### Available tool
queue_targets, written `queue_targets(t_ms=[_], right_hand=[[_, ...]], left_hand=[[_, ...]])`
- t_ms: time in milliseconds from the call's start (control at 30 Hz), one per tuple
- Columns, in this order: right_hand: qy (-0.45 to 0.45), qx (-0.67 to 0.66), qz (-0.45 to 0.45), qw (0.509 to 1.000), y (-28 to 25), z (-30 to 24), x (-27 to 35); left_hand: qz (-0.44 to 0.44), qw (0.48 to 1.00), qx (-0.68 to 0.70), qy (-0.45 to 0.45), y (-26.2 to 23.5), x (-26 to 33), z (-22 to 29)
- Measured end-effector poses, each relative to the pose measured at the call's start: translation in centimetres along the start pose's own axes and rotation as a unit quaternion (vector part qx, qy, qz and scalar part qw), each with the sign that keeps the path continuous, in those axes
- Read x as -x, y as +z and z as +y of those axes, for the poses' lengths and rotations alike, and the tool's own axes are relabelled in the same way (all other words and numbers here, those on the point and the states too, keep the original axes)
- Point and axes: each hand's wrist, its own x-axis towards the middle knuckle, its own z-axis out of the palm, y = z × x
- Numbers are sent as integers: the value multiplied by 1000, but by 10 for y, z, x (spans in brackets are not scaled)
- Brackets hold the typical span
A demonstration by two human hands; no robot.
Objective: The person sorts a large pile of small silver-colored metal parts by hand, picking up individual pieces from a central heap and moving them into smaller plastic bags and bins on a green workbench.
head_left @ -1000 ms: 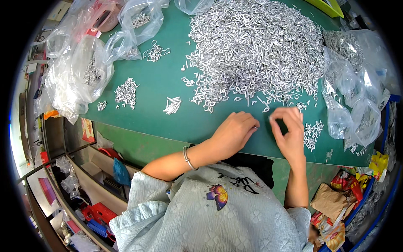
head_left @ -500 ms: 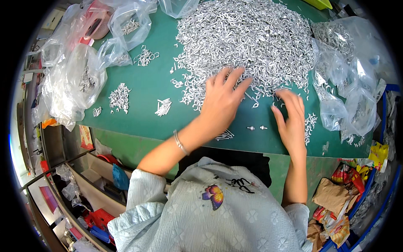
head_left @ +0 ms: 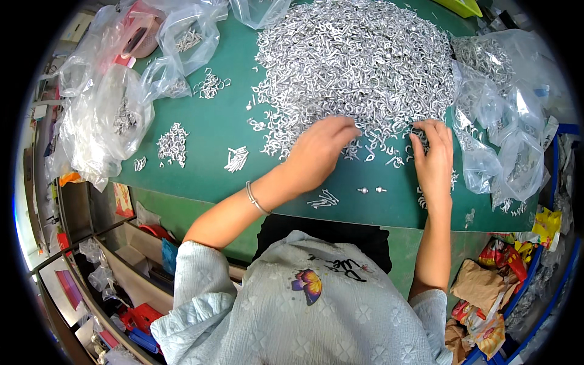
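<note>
Left hand [head_left: 319,150] bunched at front of pile [head_left: 359,67], hold unclear; right hand [head_left: 435,157] loosely spread, thumb apart; best to pick lightly, piece by piece.

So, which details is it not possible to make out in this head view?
All in the head view:
Whether the left hand pinches anything: its own curled fingers hide this.
Part of the small pile of silvery curved pieces: covered by the right hand and wrist.
The rest of the yellow-green plastic container: cut off by the top edge.
The piece count in the large silvery heap: too small, overlapping.
</note>
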Motion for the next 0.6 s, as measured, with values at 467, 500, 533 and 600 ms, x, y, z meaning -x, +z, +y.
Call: queue_targets(t_ms=[467,500,533,600], right_hand=[[-47,20,-23,998,31,-19,-11],[-47,31,-34,998,34,-19,-12],[-46,43,-45,997,35,-19,-13],[-50,51,-41,997,29,-14,-13]], left_hand=[[-35,987,-154,21,-6,4,6],[0,983,-185,-10,-7,-1,9],[34,975,-216,-41,-9,-5,10],[9,973,-228,-27,-10,-2,5]])
